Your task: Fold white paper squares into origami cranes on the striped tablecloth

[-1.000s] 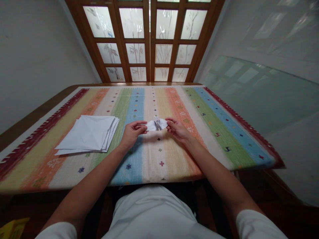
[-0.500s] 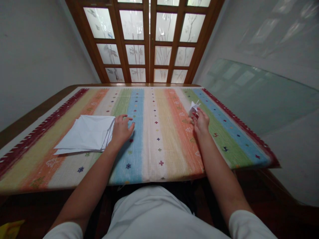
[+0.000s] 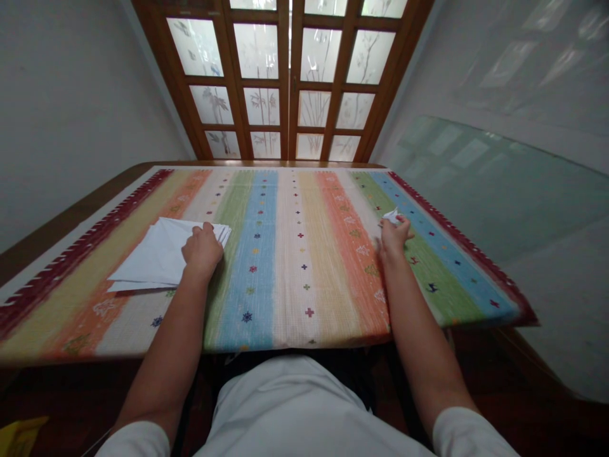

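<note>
Head cam is the only view here, folks. Your left hand (image 3: 202, 251) rests palm down on top of a white paper stack (image 3: 159, 263) at about 9 o'clock, its grip lying on the sheets, not pinching them. Your right hand (image 3: 394, 238) is up at about 2 o'clock with its grip closed on a small paper bit (image 3: 391, 217), which pokes out past the fingers. Both sit on a striped cloth (image 3: 290, 298) covering the worktop (image 3: 90, 187). A frosted glass door (image 3: 290, 82) stands at 12 o'clock, and your white shirt (image 3: 299, 412) fills 6 o'clock.
</note>
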Available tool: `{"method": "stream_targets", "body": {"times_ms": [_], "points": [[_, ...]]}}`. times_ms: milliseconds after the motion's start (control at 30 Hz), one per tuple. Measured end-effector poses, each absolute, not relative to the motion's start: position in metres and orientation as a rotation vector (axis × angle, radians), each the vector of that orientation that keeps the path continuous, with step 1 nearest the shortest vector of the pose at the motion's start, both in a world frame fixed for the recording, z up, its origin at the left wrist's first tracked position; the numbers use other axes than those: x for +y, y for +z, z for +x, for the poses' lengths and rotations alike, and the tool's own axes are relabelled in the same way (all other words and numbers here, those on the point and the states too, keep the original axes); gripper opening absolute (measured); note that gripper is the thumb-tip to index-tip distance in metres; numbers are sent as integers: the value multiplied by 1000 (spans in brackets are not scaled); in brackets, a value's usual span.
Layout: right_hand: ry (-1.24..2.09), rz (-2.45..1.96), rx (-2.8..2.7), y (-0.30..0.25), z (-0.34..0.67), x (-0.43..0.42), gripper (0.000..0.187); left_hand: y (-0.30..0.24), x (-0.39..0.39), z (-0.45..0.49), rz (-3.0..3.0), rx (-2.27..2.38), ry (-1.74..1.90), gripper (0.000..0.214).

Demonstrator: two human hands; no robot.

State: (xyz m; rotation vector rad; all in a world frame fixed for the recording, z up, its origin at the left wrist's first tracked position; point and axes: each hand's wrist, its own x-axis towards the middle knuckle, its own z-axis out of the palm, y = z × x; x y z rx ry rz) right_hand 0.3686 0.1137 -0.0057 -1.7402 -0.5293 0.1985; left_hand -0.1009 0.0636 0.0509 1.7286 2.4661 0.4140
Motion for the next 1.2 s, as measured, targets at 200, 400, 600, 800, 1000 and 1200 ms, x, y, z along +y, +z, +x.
{"method": "stream_targets", "body": {"times_ms": [200, 400, 600, 800, 1000, 1200], "points": [[-213, -1507, -886, 11, 356, 99, 36, 48, 70, -112, 1717, 2506, 481, 44], [236, -1204, -1562, 2, 297, 90, 27, 56, 62, -83, 2007, 2239, 735, 35], [631, -947, -1973, -11, 265, 80, 69, 21, 46, -22, 2446, 1114, 827, 31], [553, -901, -2125, -10, 265, 81, 26, 5, 28, 6, 2402, 715, 827, 22], [685, -872, -2090, -14, 276, 87, 26, 24, 48, -21, 2356, 1529, 916, 41], [642, -942, -2115, -18, 281, 92, 31, 38, 67, -83, 1850, 2461, 340, 65]]}}
